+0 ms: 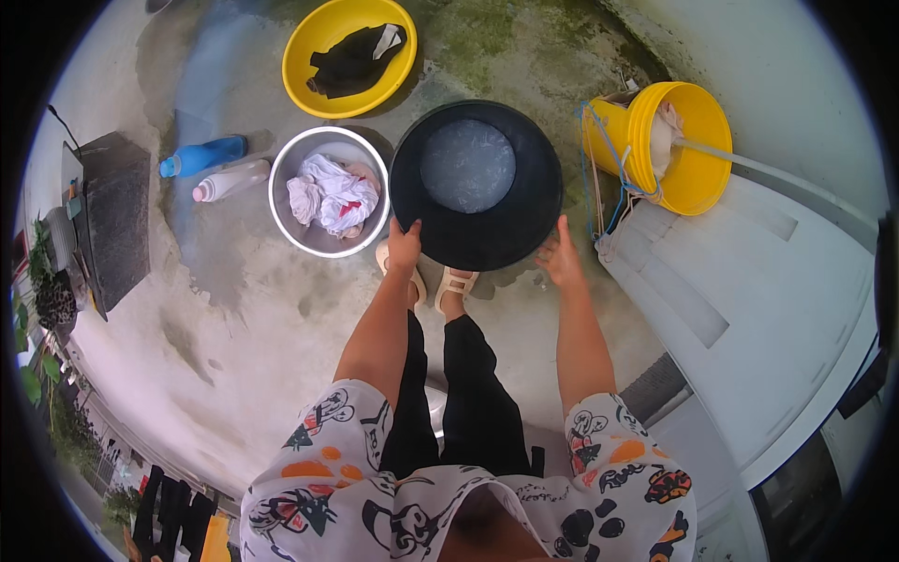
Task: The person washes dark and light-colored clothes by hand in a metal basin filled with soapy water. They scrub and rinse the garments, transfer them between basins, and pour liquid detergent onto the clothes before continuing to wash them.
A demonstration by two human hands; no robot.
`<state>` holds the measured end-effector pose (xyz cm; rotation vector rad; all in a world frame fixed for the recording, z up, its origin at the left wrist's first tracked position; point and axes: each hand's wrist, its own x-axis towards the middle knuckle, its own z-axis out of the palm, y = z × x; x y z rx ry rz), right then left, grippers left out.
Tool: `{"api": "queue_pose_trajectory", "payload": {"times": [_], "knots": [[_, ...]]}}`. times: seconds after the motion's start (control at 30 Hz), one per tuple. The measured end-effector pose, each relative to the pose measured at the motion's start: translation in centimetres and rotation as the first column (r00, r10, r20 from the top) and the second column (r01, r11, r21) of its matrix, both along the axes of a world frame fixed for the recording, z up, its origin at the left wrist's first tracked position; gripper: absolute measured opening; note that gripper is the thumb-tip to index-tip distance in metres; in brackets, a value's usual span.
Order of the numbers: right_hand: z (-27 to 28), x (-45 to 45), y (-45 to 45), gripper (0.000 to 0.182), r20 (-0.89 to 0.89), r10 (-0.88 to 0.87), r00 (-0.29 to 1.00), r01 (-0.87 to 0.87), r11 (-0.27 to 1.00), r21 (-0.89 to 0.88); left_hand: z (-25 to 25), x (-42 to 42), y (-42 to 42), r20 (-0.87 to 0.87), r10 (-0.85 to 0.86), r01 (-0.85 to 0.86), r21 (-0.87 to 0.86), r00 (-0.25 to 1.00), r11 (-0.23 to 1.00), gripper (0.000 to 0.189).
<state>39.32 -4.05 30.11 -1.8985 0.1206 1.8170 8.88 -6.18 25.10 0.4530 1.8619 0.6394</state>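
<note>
My left hand [405,244] grips the near left rim of a round black basin [477,242] with cloudy water [468,166] at its bottom. At the basin's near right rim is my right hand [560,254], its fingers spread along the side; how firmly it holds is hard to tell. Left of the basin a metal bowl [275,200] contains wet white cloths [337,193] with red patches. Farther off, a yellow basin [298,53] has a black garment [362,62] with a white part in it.
A blue bottle [204,156] and a pale bottle with a pink cap [232,180] lie on the concrete floor at left. To the right, a yellow bucket [692,190] with cloth and a pole lies tilted beside a white panel [758,281]. Blue cord [621,168] hangs by it.
</note>
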Motion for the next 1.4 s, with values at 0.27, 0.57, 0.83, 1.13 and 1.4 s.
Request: {"api": "queue_pose_trajectory", "payload": {"times": [0.27, 0.57, 0.83, 1.13, 1.4], "knots": [[-6.1, -0.1, -3.6, 0.064, -0.11, -0.392, 0.913, 0.407, 0.888, 0.213, 1.4, 3.2, -1.0, -0.098, -0.072, 0.095, 0.253, 0.993, 0.963, 0.042], [8.0, 1.2, -3.6, 0.041, 0.093, -0.21, 0.973, 0.182, 0.953, 0.244, 7.4, 6.1, -0.8, 0.297, 0.222, -0.192, -0.127, 0.929, 0.973, 0.062], [10.2, -4.1, 0.6, 0.03, 0.119, 0.013, 0.993, -0.053, 0.94, 0.337, -1.4, 2.3, -0.7, 0.474, 0.356, -0.089, -0.497, 0.805, 0.863, 0.052], [11.9, -12.1, 7.0, 0.026, 0.247, 0.145, 0.958, -0.27, 0.745, 0.61, -4.6, -3.0, 7.3, 0.661, 0.299, -0.077, -0.343, 0.689, 0.936, 0.045], [10.1, -21.8, 17.9, 0.03, 0.464, 0.356, 0.811, -0.585, 0.502, 0.637, -9.8, -7.5, 16.2, 0.842, 0.334, -0.224, -0.26, 0.423, 0.939, 0.045]]}}
